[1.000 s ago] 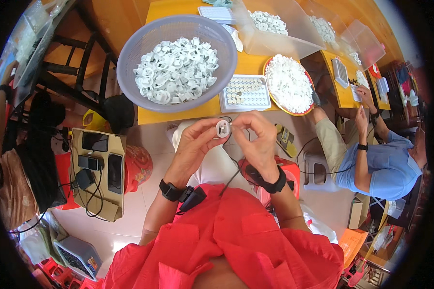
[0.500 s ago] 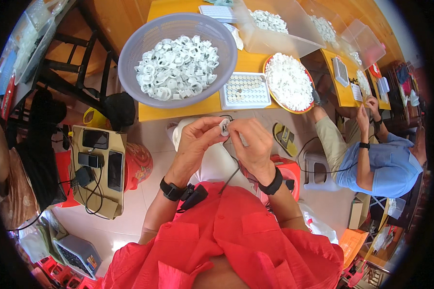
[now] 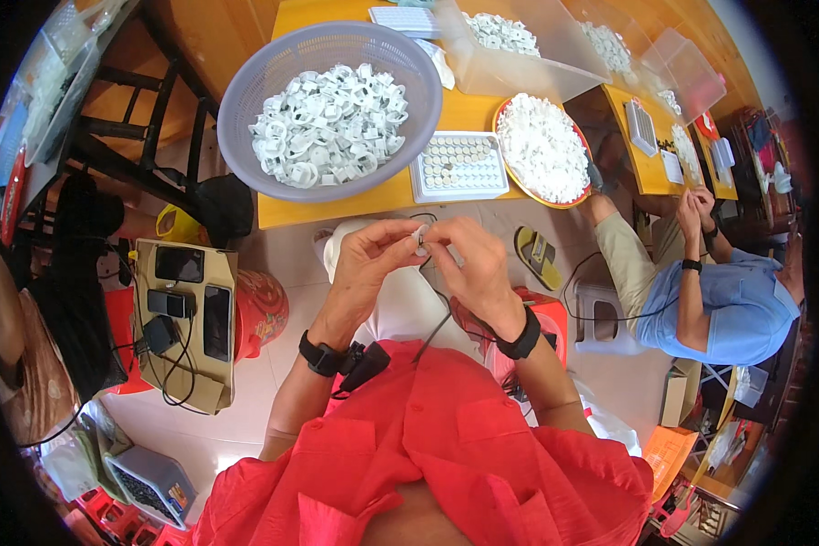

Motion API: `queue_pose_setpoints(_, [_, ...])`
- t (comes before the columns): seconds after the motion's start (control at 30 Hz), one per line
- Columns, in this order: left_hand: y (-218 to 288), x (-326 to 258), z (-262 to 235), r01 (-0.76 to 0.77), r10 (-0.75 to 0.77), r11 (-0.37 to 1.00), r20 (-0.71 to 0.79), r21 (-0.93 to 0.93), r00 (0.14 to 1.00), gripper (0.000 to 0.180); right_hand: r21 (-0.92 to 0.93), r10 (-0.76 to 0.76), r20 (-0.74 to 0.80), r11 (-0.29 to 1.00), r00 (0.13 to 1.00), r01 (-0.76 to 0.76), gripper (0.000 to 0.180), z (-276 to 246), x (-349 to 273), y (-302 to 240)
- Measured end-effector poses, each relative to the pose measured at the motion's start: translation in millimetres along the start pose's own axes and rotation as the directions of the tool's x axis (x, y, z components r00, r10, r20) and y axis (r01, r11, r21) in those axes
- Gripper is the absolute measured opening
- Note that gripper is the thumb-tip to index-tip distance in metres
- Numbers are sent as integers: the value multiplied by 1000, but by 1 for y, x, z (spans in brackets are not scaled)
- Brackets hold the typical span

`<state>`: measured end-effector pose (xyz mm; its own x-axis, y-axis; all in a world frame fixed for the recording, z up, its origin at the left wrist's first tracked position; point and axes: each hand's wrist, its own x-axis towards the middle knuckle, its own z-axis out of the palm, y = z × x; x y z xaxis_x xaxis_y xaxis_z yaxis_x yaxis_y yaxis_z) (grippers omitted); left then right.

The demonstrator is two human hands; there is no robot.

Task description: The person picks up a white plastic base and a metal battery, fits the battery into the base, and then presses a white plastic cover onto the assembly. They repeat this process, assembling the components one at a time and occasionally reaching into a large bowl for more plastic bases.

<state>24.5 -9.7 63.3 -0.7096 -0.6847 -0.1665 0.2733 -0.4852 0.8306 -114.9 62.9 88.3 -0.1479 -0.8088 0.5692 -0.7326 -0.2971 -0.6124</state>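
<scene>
Just short of the table's front edge, a small white plastic part (image 3: 419, 238) with a dark spot on it sits between my fingertips. My left hand (image 3: 369, 262) pinches it from the left with thumb and forefinger. From the other side, my right hand (image 3: 476, 264) has its thumb and forefinger closed on the same part, partly covering it. Beyond my hands stands a grey-purple basket (image 3: 237, 146) heaped with similar white parts. To its right lies a white tray (image 3: 460, 194) with rows of small round pieces. A red-rimmed plate (image 3: 510, 173) is piled with little white pieces.
Clear plastic bins (image 3: 546, 77) stand at the back of the yellow table (image 3: 337, 211). A co-worker in a blue shirt (image 3: 733, 305) sits at the right. Phones lie on a cardboard box (image 3: 168, 364) at the left. A sandal (image 3: 539, 257) rests on the floor.
The white part has turned between my fingertips and now shows more edge-on. My right hand has shifted slightly left. The view has moved a little.
</scene>
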Motion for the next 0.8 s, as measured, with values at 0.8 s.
queue_pose_setpoints(0.8, [-3,1,3,50,-42,989,57,-143,998,22,456,455,246,725,856,-516,13,-8,1,10])
